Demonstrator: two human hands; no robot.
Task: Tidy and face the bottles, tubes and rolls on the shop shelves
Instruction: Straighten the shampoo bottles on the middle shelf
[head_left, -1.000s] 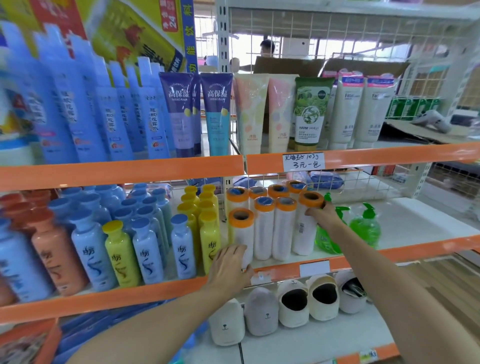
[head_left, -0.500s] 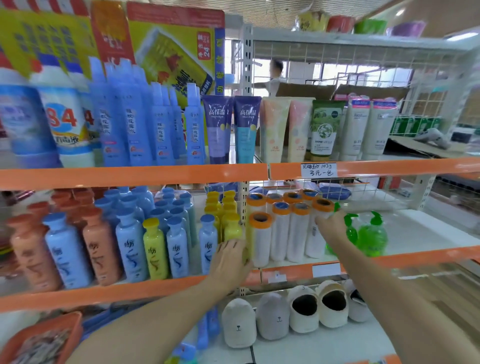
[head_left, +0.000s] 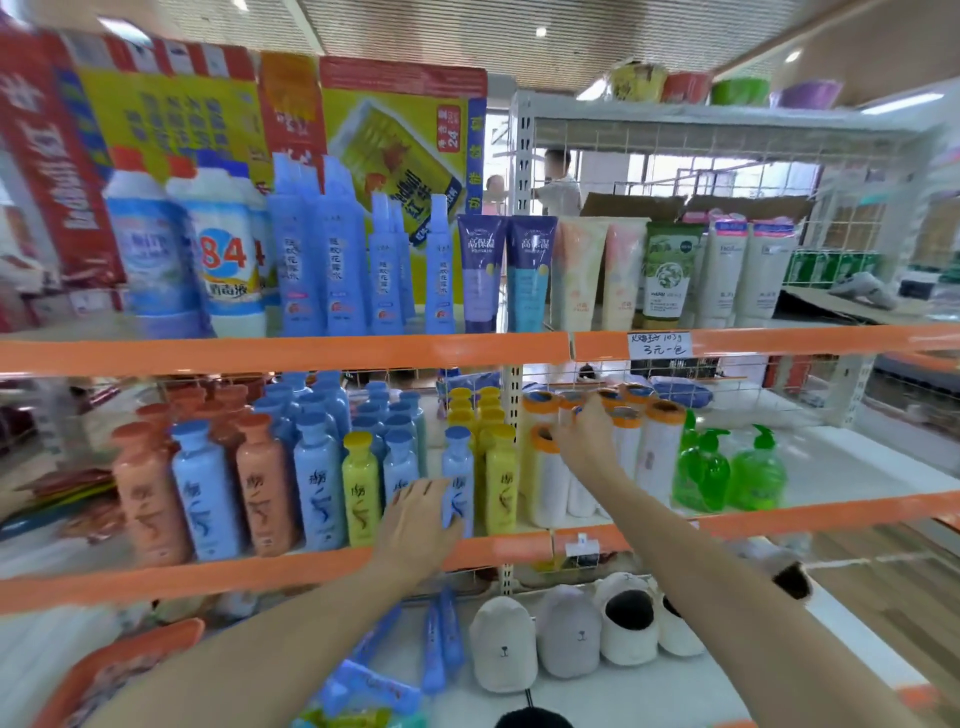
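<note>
On the middle shelf (head_left: 234, 571) stand rows of orange bottles (head_left: 265, 493), blue bottles (head_left: 317, 488) and yellow bottles (head_left: 501, 488). My left hand (head_left: 421, 525) lies flat against the front of a small blue bottle (head_left: 460, 467), fingers spread, thumb across its lower label. To the right stands a cluster of white rolls with orange caps (head_left: 652, 457). My right hand (head_left: 584, 436) reaches over them, its fingers curled on the top of one roll in the cluster's left middle. Tubes (head_left: 530, 275) stand upright on the upper shelf.
Green pump bottles (head_left: 753, 473) stand right of the rolls, with bare shelf beyond them. Plush slippers (head_left: 566, 634) and blue tubes (head_left: 434, 649) lie on the shelf below. An orange basket (head_left: 104, 670) sits at the lower left. A handwritten price tag (head_left: 657, 345) hangs on the upper rail.
My left hand slid left from the front roll to the small blue bottle. My right hand moved left from the rightmost roll to one nearer the cluster's middle. The view tilted up.
</note>
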